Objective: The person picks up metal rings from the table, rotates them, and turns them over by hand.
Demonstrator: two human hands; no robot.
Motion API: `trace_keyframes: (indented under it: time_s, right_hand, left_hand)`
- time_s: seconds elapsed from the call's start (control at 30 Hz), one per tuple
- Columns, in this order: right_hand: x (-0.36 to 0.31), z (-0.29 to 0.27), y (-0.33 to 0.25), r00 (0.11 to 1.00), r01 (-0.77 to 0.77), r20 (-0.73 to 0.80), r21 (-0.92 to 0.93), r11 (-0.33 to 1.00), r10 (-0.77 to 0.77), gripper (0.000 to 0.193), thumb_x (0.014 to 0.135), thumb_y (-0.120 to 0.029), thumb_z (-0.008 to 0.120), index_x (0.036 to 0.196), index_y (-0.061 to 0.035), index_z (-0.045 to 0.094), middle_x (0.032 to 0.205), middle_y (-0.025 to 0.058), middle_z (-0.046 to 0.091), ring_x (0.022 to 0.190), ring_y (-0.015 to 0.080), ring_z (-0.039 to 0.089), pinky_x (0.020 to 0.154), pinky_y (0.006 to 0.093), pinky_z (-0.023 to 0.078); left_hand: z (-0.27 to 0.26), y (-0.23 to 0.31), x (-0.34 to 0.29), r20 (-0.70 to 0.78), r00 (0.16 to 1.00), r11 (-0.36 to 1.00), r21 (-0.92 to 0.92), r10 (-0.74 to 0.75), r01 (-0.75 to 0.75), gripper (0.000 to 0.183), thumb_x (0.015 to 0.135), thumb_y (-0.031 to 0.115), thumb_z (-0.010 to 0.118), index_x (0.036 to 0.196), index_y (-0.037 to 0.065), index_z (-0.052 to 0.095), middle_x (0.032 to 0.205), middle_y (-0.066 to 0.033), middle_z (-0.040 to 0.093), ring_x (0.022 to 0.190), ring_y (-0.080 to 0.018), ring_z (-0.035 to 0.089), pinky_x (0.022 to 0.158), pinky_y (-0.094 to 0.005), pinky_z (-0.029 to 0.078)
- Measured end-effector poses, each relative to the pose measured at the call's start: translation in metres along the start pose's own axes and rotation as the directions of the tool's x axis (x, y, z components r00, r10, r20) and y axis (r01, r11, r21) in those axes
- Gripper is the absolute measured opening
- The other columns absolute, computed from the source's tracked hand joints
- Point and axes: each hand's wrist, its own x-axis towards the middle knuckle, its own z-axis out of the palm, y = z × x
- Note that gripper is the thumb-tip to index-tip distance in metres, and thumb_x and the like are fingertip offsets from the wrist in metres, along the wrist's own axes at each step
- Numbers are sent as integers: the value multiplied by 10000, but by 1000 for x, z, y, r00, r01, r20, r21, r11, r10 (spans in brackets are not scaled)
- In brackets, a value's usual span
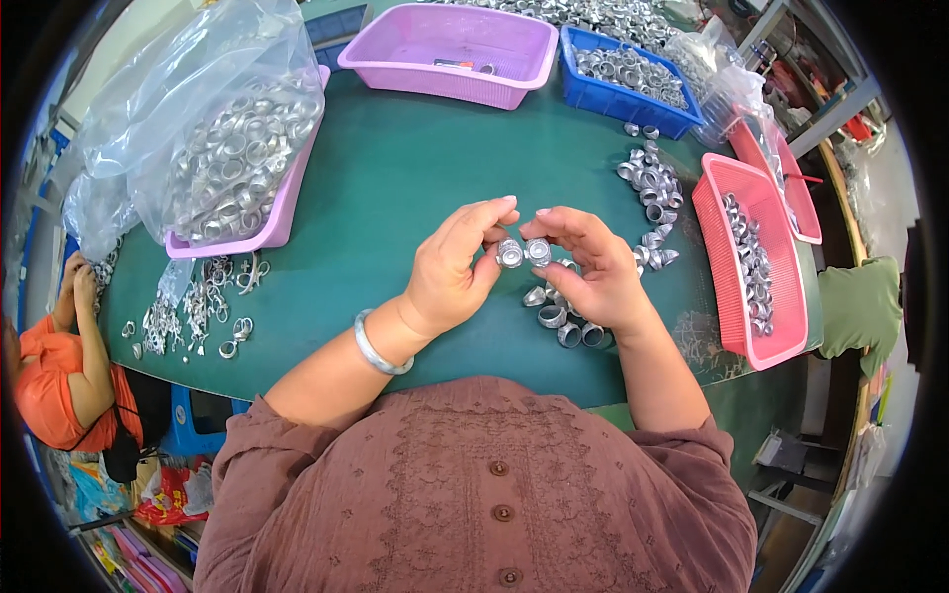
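Head view has the left hand (450, 267) and right hand (591, 267) each pinching a small silver metal ring fitting (510, 254) just above the loose pile of fittings (563, 321), so I'd keep both faces squared up.

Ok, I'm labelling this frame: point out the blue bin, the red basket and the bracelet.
blue bin (621, 102): head view, front wall.
red basket (719, 259): head view, left wall.
bracelet (372, 351): head view, band on left wrist.

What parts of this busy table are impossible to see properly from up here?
- Head view: small metal parts held by left hand and right hand: too small for detail.
- Rings in the clear bag: blurred by plastic.
- Purple basket: cut off by the top edge.
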Motion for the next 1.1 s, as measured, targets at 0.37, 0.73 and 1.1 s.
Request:
trace_keyframes:
  time_s: [0.37, 0.73, 1.1]
  right_hand:
    - [0, 2, -1, 999, 15, 31, 28, 999, -16, 437, 726, 118, 586, 1134, 17, 469, 1041, 129, 592, 964, 209, 591, 827, 307, 478]
    - [3, -11, 2, 908, -369, 97, 650, 664, 408, 361, 793, 15, 601, 1126, 33, 461, 1067, 170, 574, 924, 218, 598, 808, 320, 496]
    - [5, -12, 0, 890, -381, 104, 705, 598, 445, 372, 799, -38, 619, 1132, 32, 468, 1063, 190, 578, 934, 253, 603, 791, 337, 507]
  left_hand:
    - [3, 0, 0, -64, 994, 977, -201, -88, 74, 286, 715, -122, 543, 965, 17, 528, 921, -78, 574, 771, -152, 608, 653, -250, 487]
    - [-8, 0, 4, 429, 716, 136, -800, -551, 584, 205, 843, 34, 557, 1046, 3, 563, 1008, -115, 607, 835, -177, 627, 705, -246, 534]
    - [-12, -4, 4, 504, 680, -24, -812, -533, 583, 231, 854, -8, 483, 1075, -20, 549, 1047, -129, 592, 842, -179, 627, 733, -250, 536]
